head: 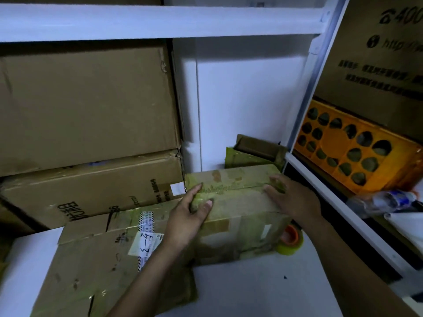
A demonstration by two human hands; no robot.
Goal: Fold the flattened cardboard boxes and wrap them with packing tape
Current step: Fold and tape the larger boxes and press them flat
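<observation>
Flattened cardboard (91, 271) at 7 o'clock on surface (251, 291). Taped box (240, 202) at centre, left hand (194, 209) gripping its 9 o'clock end, right hand (293, 197) flat on top, 3 o'clock. Tape roll (291, 242) just beside box, 4 o'clock.

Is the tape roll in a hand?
No, the tape roll lies beside the box, and the left hand and right hand are on the box.
</observation>
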